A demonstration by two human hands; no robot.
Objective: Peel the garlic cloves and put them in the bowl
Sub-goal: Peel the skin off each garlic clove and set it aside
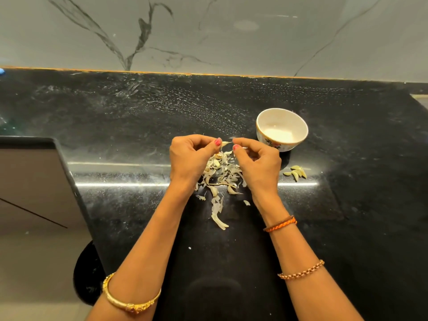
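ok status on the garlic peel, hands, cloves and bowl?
Left hand and right hand both pinching one garlic clove, peeling. Bowl looks empty; peeled cloves lie beside it. Skins litter counter, nothing blocking.

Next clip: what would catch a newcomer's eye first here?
Both hands, left hand and right hand, pinch one garlic clove at centre frame. Under them lies a pile of skins on the black counter. The white bowl stands right of the hands, four peeled cloves nearer.
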